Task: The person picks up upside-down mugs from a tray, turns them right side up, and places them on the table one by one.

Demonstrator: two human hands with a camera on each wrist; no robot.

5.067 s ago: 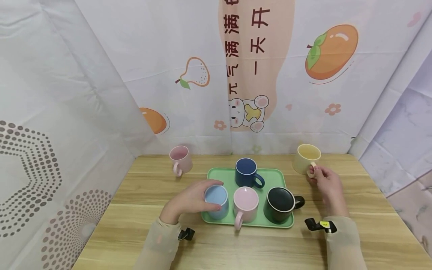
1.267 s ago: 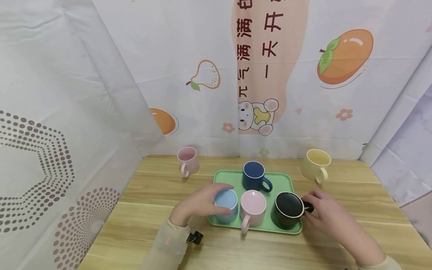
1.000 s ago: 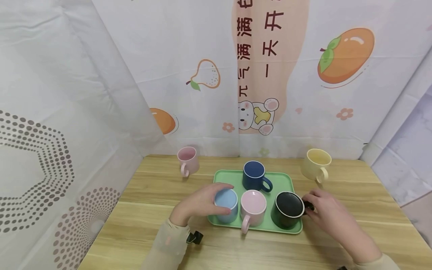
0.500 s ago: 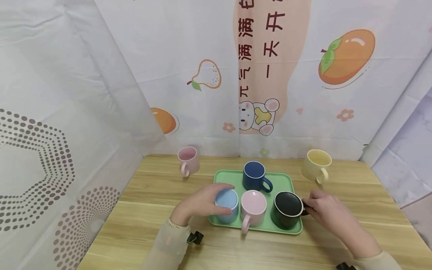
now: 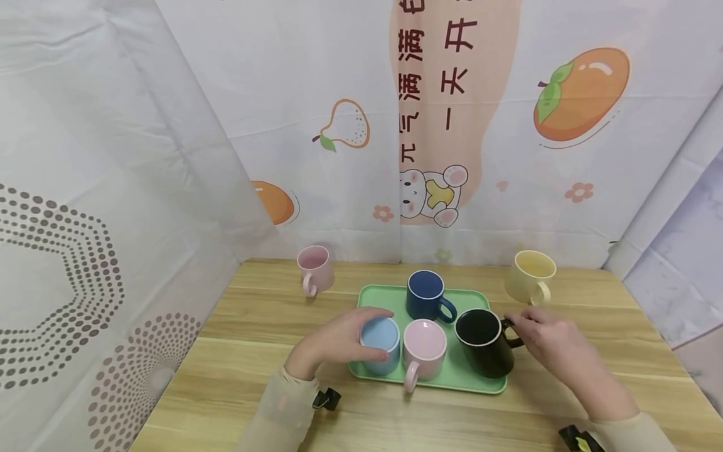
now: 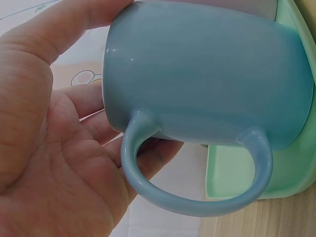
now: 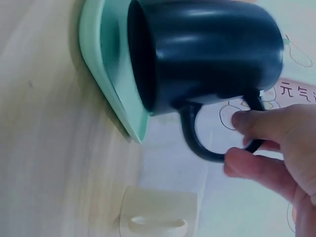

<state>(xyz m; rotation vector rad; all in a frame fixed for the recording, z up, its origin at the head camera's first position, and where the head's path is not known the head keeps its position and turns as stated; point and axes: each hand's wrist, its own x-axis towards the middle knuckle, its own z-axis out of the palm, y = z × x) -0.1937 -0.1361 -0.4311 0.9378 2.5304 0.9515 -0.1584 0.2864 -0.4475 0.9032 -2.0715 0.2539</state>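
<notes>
My left hand (image 5: 333, 342) holds the light blue mug (image 5: 380, 342) at its rim, thumb on one side and fingers on the other. This mug (image 6: 197, 74) stands at the left end of the green tray (image 5: 390, 298), its handle turned to the palm in the left wrist view. With thumb and fingers, my right hand (image 5: 567, 351) pinches the handle of a black mug (image 5: 491, 355), which leans with its rim to the left over the tray's right end. Between them is a pink mug (image 5: 423, 345), handle towards me. A dark blue mug (image 5: 425, 301) sits behind it.
Off the tray, a smaller pink mug (image 5: 317, 270) stands at the back left of the wooden table (image 5: 254, 351). A yellow mug (image 5: 525, 285) is at the back right, beyond my right hand. A printed white curtain (image 5: 339, 188) hangs behind the table.
My right hand has gone from the yellow mug's handle to the black mug's. In the last half second the black mug has tipped leftward, its base swinging right. The left hand stays on the light blue mug.
</notes>
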